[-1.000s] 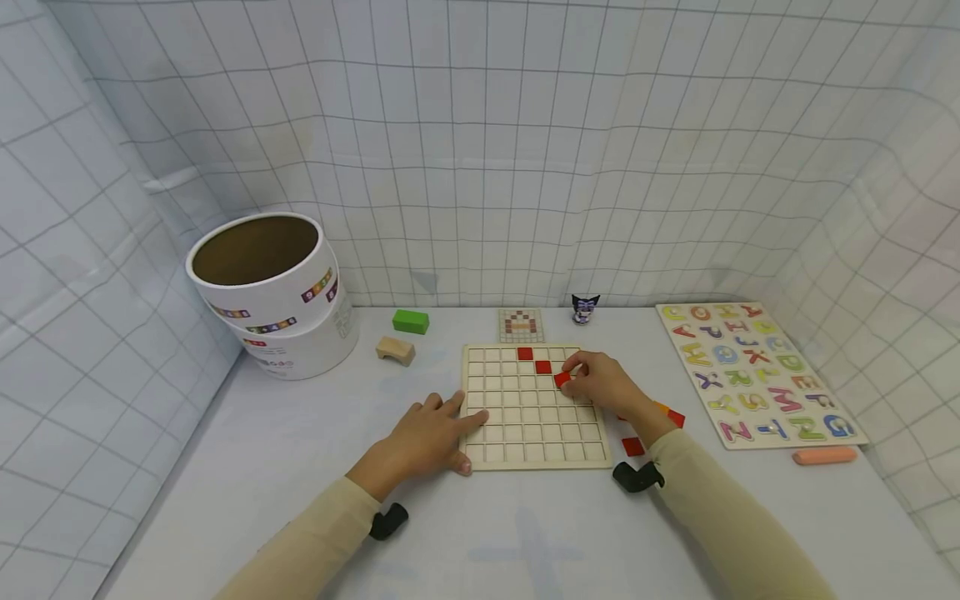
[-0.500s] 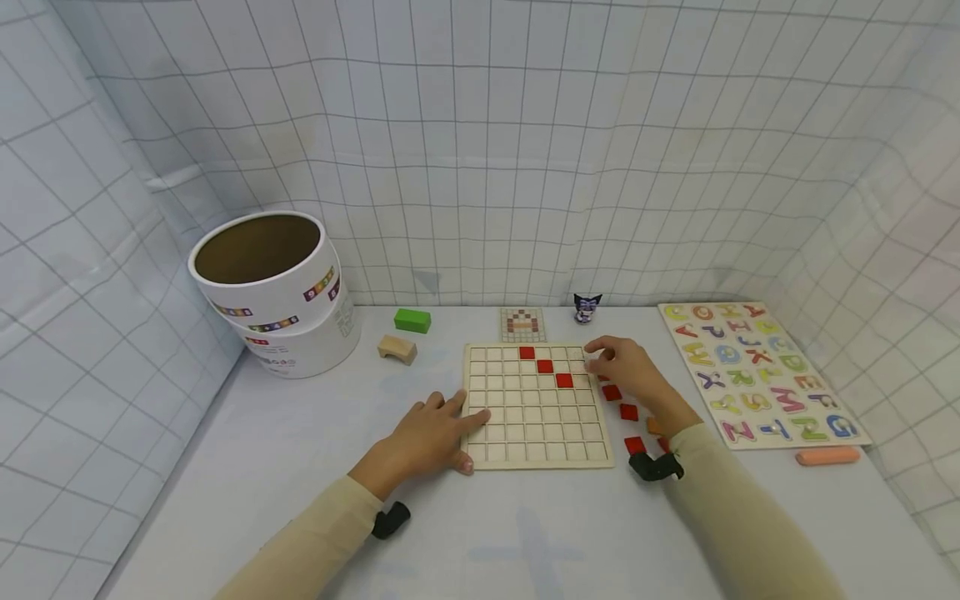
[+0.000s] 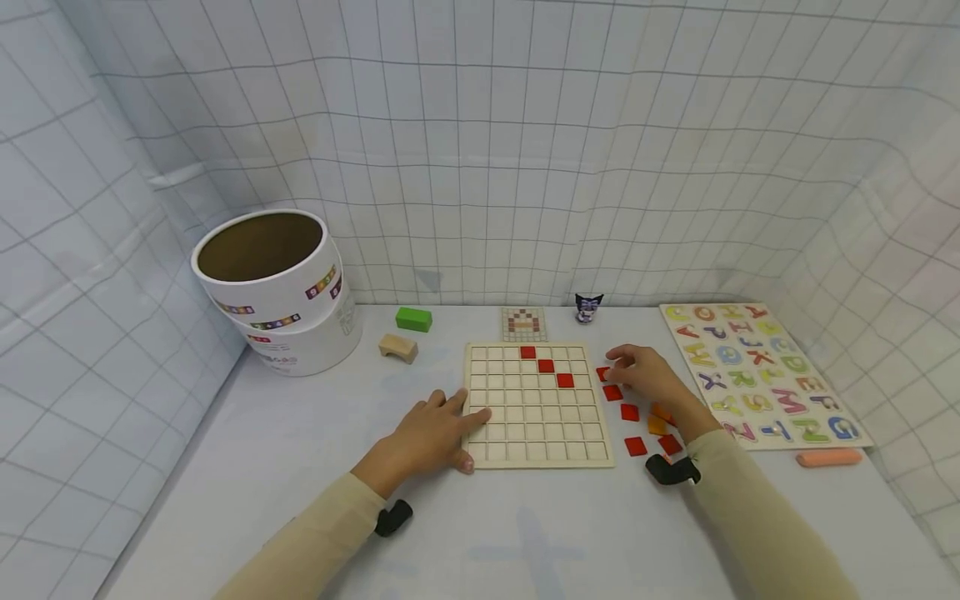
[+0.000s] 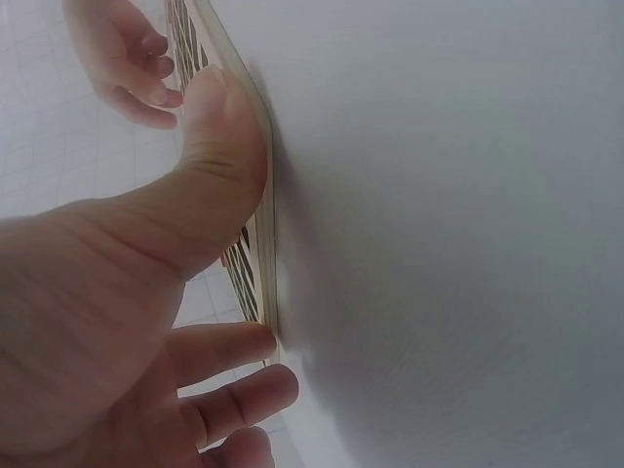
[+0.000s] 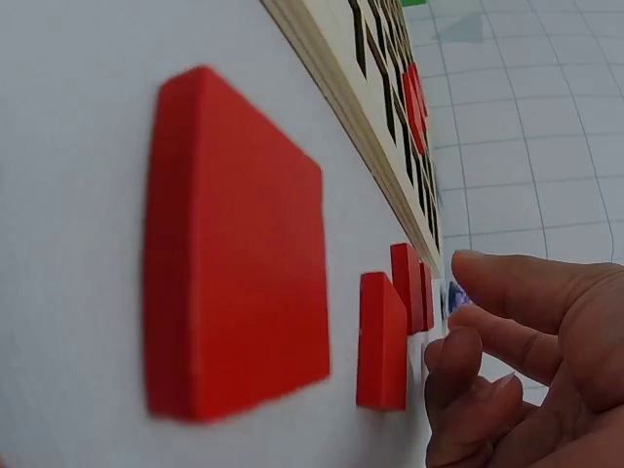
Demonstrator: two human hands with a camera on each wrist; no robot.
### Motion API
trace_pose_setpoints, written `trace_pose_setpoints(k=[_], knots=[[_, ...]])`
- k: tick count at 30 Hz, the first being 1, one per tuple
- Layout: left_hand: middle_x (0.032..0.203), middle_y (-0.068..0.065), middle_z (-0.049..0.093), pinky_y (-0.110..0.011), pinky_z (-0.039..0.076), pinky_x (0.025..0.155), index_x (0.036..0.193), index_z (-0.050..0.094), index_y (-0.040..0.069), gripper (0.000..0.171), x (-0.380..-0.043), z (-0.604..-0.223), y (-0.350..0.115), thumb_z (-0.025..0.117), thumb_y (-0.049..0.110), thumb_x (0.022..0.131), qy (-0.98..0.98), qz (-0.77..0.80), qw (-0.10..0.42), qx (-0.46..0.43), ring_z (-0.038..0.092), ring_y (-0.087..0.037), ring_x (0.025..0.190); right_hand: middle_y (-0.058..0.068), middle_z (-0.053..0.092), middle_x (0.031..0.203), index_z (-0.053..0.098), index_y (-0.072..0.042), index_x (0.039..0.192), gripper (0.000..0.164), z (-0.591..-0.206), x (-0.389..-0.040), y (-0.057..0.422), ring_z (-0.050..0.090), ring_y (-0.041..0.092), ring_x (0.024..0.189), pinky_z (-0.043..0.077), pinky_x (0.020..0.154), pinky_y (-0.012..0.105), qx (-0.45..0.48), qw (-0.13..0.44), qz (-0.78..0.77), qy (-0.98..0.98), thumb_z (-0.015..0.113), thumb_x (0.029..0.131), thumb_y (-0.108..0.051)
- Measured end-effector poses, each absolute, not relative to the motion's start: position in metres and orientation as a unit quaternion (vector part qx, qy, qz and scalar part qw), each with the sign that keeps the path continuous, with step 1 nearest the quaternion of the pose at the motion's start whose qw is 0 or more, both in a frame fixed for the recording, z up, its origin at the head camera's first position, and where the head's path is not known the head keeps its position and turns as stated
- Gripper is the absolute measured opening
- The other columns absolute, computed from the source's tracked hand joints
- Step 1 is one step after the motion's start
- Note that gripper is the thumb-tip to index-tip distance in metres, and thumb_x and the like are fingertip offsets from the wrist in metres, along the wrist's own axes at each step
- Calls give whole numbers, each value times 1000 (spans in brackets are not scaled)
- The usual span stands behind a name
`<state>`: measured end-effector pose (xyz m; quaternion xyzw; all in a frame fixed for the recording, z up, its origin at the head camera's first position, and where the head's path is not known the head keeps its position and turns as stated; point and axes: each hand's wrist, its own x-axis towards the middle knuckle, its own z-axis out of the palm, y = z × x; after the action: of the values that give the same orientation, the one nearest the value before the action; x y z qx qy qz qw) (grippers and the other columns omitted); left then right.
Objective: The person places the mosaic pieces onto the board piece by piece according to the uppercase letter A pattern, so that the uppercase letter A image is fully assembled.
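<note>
A wooden grid board [image 3: 525, 425] lies on the table with three red square tiles [image 3: 546, 366] in a diagonal in its cells. My left hand [image 3: 427, 433] rests at the board's left edge with fingers spread; the left wrist view shows the thumb [image 4: 222, 127] on the frame. My right hand [image 3: 643, 377] is right of the board, over a loose red tile [image 3: 603, 373] that its fingertips partly cover. In the right wrist view thumb and forefinger stand apart with nothing between them. Several more red tiles [image 5: 258, 253] lie below that hand.
Orange tiles [image 3: 657, 425] lie by the right wrist. Behind the board are a small pattern card [image 3: 523, 324] and a figurine [image 3: 587, 308]. Green [image 3: 414, 319] and arched wooden blocks [image 3: 398, 348], a white bucket [image 3: 300, 333], a letter board [image 3: 750, 367] and an orange stick [image 3: 828, 457] stand around.
The right hand let go of a red tile, which now lies flat in its cell, and moved right off the board to the loose tiles. The left hand stayed in place.
</note>
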<state>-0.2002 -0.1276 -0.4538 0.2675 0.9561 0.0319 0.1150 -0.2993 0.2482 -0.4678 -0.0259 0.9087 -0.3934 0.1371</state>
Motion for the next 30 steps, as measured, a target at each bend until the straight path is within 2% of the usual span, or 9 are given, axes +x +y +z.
trace_pose_setpoints(k=[5, 16, 23, 30], knots=[[161, -22, 35, -52, 44, 99, 154, 47, 29, 85, -200, -454, -127, 76, 52, 78, 957, 34, 116, 264, 44, -40, 130, 17, 60, 124, 60, -5, 135, 46, -472, -302, 236, 55, 29, 102, 48, 88, 39, -19, 133, -359, 924, 71, 95, -26], [160, -23, 37, -52, 45, 97, 154, 48, 29, 84, -201, -453, -126, 76, 53, 78, 956, 31, 112, 270, 46, -40, 128, 17, 60, 114, 58, 3, 128, 44, -468, -299, 227, 54, 30, 100, 47, 87, 41, 12, 113, -335, 935, 69, 93, -21], [160, -23, 36, -53, 45, 98, 154, 47, 29, 84, -202, -455, -127, 76, 53, 78, 955, 31, 112, 272, 46, -41, 129, 16, 61, 109, 58, 2, 119, 38, -468, -297, 225, 56, 28, 93, 48, 81, 38, 23, 100, -326, 940, 69, 90, -20], [160, -22, 36, -53, 45, 98, 154, 48, 29, 85, -201, -456, -127, 76, 54, 78, 956, 28, 112, 268, 45, -41, 130, 15, 61, 106, 57, 0, 118, 36, -469, -297, 228, 57, 27, 88, 47, 75, 36, 21, 103, -334, 937, 67, 90, -20]])
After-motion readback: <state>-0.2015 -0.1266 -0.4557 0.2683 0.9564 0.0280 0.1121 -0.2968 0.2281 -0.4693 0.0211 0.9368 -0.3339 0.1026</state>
